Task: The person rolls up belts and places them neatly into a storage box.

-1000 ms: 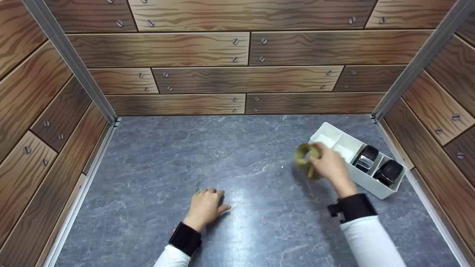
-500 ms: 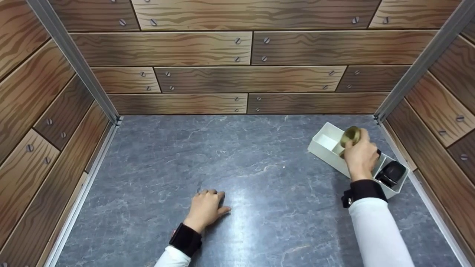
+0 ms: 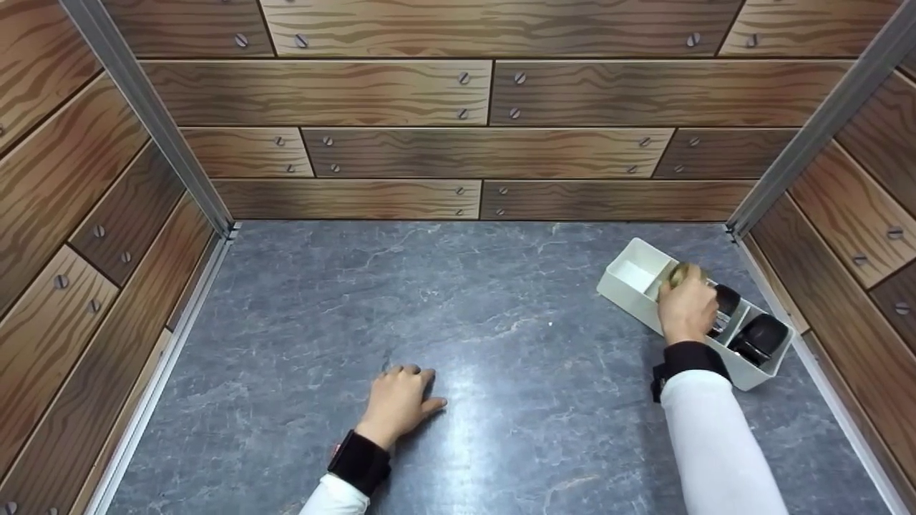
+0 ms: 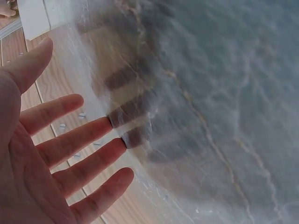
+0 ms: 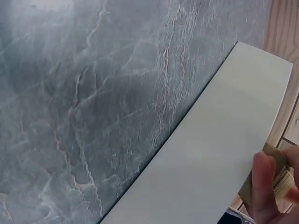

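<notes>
At the right of the head view, my right hand (image 3: 687,309) holds a coiled olive belt (image 3: 677,275) down in the second compartment from the left of a white divided box (image 3: 633,302). In the right wrist view, the thumb (image 5: 264,182) and fingers pinch the olive belt (image 5: 274,161) at the box's rim; most of the coil is hidden by the hand. Two coiled black belts, one partly behind the hand (image 3: 727,300) and one at the right end (image 3: 763,335), fill the neighbouring compartments. My left hand (image 3: 397,402) rests on the table, fingers spread and holding nothing.
A grey marbled tabletop (image 3: 429,300) lies under both hands. Wood-patterned panels (image 3: 401,93) wall the back and both sides, with metal rails (image 3: 154,114) at the corners. The box stands angled near the right wall (image 3: 844,236).
My right hand has carried the olive belt from left of the box over it, then lowered it into the second compartment. My left hand has stayed in place.
</notes>
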### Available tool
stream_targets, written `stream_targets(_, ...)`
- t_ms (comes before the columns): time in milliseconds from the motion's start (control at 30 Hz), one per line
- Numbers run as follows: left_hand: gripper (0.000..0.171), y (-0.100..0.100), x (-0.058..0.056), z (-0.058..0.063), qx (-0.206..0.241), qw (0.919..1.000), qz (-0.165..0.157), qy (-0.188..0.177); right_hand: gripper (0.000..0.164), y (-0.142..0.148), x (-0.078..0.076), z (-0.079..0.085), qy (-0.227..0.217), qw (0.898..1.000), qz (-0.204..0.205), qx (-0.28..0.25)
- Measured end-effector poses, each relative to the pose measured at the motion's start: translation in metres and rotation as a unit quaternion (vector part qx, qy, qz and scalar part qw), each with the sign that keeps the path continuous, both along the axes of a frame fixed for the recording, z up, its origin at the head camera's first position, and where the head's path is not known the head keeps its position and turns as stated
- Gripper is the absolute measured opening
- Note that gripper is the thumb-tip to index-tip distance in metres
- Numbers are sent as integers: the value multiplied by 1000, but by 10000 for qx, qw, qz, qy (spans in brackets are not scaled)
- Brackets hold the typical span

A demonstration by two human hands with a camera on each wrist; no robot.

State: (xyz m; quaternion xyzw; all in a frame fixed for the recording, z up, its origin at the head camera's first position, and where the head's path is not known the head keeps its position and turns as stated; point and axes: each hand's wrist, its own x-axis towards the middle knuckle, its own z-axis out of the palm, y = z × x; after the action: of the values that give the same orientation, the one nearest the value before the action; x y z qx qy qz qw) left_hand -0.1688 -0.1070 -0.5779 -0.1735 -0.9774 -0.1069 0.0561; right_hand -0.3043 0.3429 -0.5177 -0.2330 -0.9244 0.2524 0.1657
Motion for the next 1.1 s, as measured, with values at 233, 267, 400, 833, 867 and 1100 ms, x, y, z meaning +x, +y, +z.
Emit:
stream_targets(233,49,3,0,0,39,10000,-11,45,50,4,0,-3,-973,9952,47,111)
stream_targets(267,49,3,0,0,37,10000,-8,49,51,4,0,-2,-1052,9944,66,110)
stream_targets(400,49,3,0,0,40,10000,-8,65,53,5,2,-1,-1255,9919,166,134)
stream_targets(833,47,3,0,1,17,10000,-17,37,58,1,1,-3,-1562,9870,339,183)
stream_targets(867,47,3,0,1,14,10000,-11,32,58,1,1,-3,-1605,9860,399,214)
stream_targets(1100,47,2,0,0,-21,10000,3,45,62,1,-1,0,-1958,9746,960,506)
